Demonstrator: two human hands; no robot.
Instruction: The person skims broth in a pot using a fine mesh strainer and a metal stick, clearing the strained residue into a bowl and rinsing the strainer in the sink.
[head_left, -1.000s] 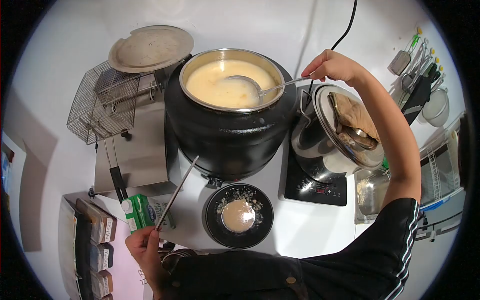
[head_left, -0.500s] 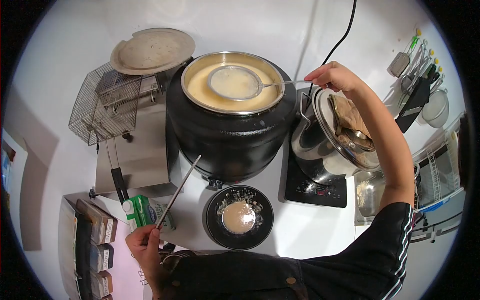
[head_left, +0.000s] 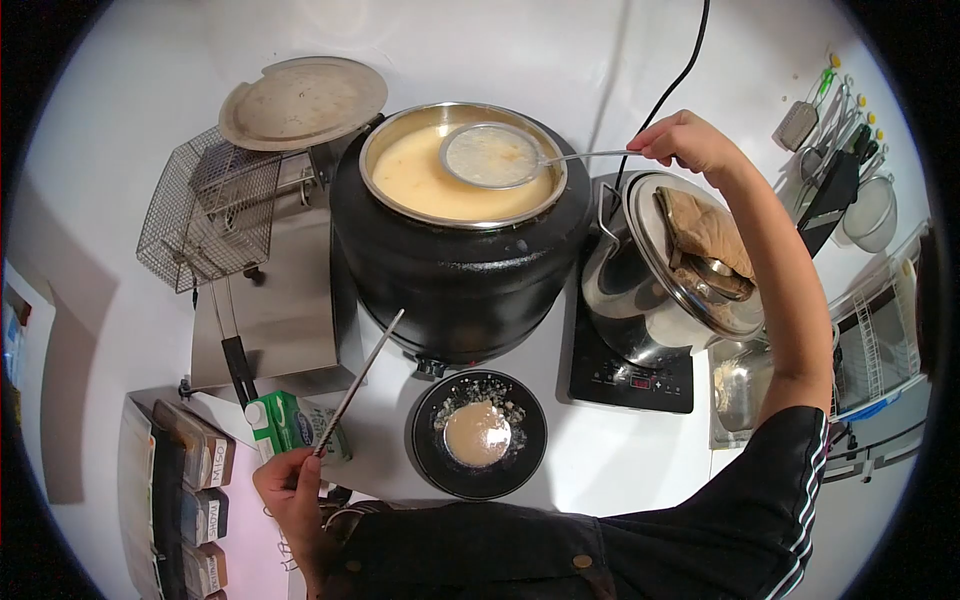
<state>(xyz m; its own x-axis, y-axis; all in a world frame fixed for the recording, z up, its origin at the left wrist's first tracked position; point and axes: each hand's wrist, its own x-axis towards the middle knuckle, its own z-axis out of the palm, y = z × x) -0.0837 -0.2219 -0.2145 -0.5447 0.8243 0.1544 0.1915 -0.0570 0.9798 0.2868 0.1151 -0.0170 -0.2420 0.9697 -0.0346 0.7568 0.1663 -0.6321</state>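
R hand (head_left: 688,143) holds strainer (head_left: 492,157) over yel. liq. (head_left: 410,180) in blk pot (head_left: 460,275), L hand (head_left: 292,490) w/ thin rod (head_left: 362,380).

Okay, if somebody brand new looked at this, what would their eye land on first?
Probably the big black pot at the centre, holding pale yellow liquid, with the right hand holding a strainer over it. Next might come the black bowl of beige sauce on the white counter in front. At lower left, the left hand grips a thin rod near a green carton.
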